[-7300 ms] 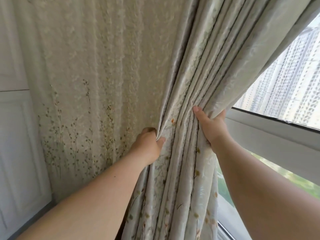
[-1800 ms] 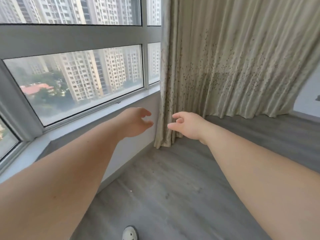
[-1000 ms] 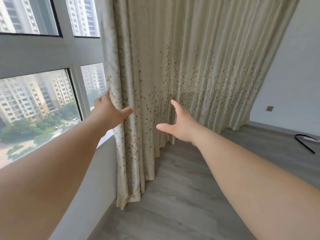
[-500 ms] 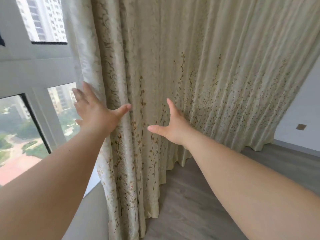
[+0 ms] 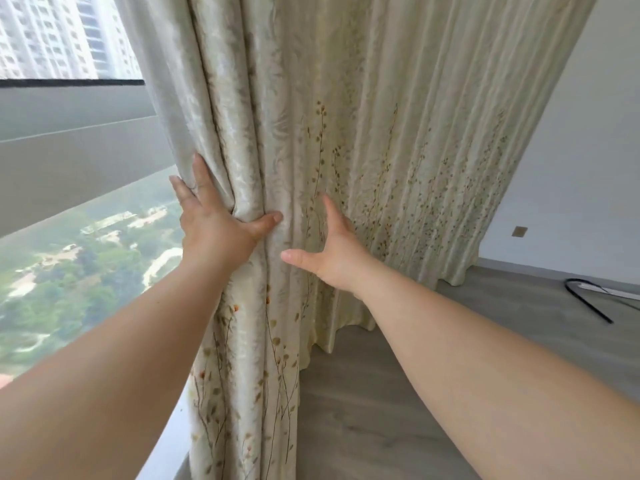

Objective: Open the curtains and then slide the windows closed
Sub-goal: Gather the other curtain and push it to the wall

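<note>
Nearest, 2 bare forearms reach in from the bottom corners toward the curtain [image 5: 346, 150], which hangs in folds from the top of the view to the grey floor [image 5: 398, 410].

The left hand [image 5: 216, 230] has its grip on the curtain's left edge: fingers laid up along the outer fold, thumb hooked around a bunched pleat, pinching it. The right hand [image 5: 334, 254] is released, fingers spread, thumb out, palm just at the cloth; whether it touches cannot be told.

Beyond the left hand, the window [image 5: 69, 237] shows glass and a grey frame, with trees and towers far off. At far right a white wall [image 5: 588, 150] and a black curved bar [image 5: 588, 303] on the floor.

The step in hand looks like opening this curtain. The next move likely calls for the right hand to gather folds, then both to draw the cloth rightward, baring the window.
</note>
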The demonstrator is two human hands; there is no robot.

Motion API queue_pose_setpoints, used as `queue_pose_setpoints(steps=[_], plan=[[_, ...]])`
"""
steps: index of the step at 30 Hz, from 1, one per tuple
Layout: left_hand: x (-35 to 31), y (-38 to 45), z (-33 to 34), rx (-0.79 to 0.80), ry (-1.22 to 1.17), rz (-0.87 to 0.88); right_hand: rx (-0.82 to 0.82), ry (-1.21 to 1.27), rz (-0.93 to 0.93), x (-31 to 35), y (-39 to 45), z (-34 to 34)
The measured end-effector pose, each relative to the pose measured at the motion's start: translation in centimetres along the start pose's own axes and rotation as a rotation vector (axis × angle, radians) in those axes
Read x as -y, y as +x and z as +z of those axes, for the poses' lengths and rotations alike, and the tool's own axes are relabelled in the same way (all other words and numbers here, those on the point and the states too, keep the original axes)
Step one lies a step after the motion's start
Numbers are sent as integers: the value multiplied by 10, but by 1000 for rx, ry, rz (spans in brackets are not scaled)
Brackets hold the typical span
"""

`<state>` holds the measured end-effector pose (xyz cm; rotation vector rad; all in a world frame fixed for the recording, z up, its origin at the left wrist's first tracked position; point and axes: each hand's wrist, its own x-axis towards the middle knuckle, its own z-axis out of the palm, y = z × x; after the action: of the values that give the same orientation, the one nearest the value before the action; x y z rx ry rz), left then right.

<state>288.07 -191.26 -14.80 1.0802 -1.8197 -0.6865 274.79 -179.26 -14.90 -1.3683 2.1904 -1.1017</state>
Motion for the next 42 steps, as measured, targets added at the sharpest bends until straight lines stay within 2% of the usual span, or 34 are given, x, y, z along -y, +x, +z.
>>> queue_pose_setpoints(steps=[6, 11, 15, 18, 23, 31, 34, 38, 42], plan=[[-16, 85, 71, -49, -22, -10, -30, 7, -29, -41, 81, -32], [-46, 155, 153, -103, -90, 30, -36, 39, -85, -89, 176, -85], [-70, 200, 205, -192, 16, 55, -32, 13, -109, -117, 245, -126], [-71, 237, 238, -235, 108, 0, -39, 58, -112, -135, 299, -150], [-62, 305, 278, -226, 356, -55, -38, 61, -126, -160, 371, -162], [-88, 406, 425, 10, 116, 202, -209, 99, -74, -211, 503, -201], [-96, 432, 483, 137, 197, 205, -295, 120, -45, -225, 543, -226], [-114, 464, 573, 346, 225, 292, -394, 78, -40, -255, 585, -267], [-137, 468, 648, 484, 133, 326, -639, -95, -22, -289, 597, -307]])
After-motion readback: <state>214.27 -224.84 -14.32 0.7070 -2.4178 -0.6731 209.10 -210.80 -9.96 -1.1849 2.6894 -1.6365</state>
